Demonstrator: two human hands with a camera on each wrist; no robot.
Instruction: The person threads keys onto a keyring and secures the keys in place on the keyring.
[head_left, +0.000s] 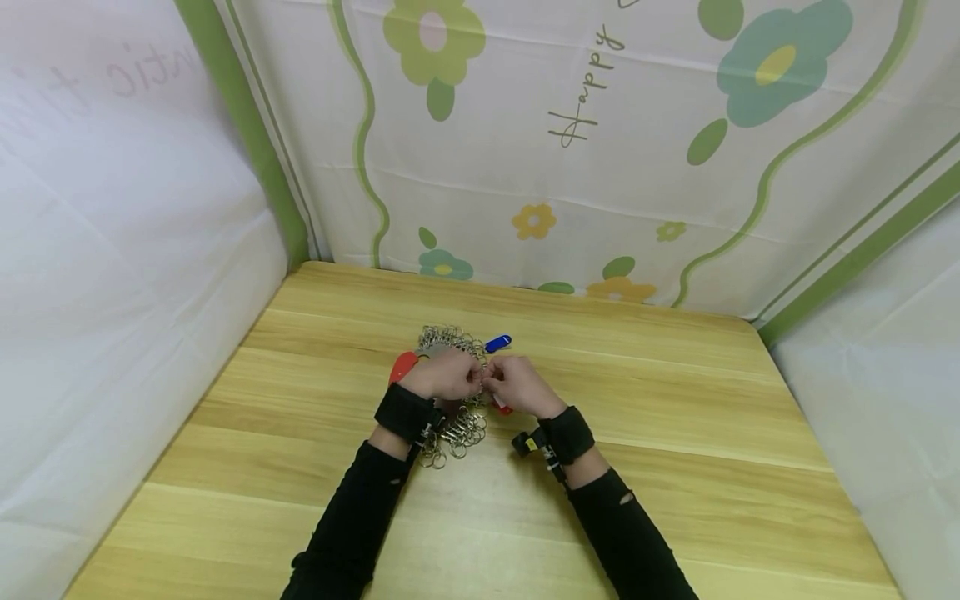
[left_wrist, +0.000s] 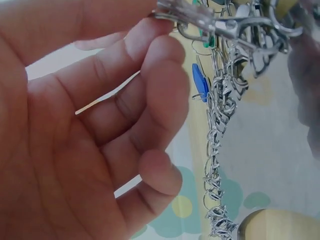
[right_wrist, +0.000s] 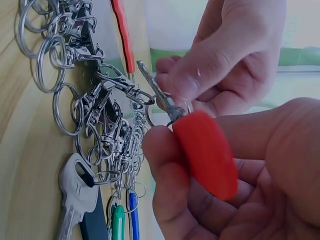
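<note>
Both hands meet at a round rack of silver swivel clasps [head_left: 463, 429] with split rings, lying on the wooden table. My left hand [head_left: 446, 375] pinches a metal ring between thumb and index finger; a swivel clasp [left_wrist: 220, 27] extends from it in the left wrist view. Beside it, my right hand [head_left: 517, 385] grips a red key tag [right_wrist: 207, 155] with thumb and fingers. A silver key [right_wrist: 150, 82] sticks up next to that tag, by the left fingertips. Whether key and clasp are joined is hidden by the fingers.
Another silver key [right_wrist: 77, 190] hangs on the rack's near side. A blue tag [head_left: 498, 342] and a green tag [right_wrist: 118, 222] are along the rim. At the left lies a larger red piece [head_left: 402, 367]. Printed white curtains [head_left: 487, 167] enclose the table's far side and flanks.
</note>
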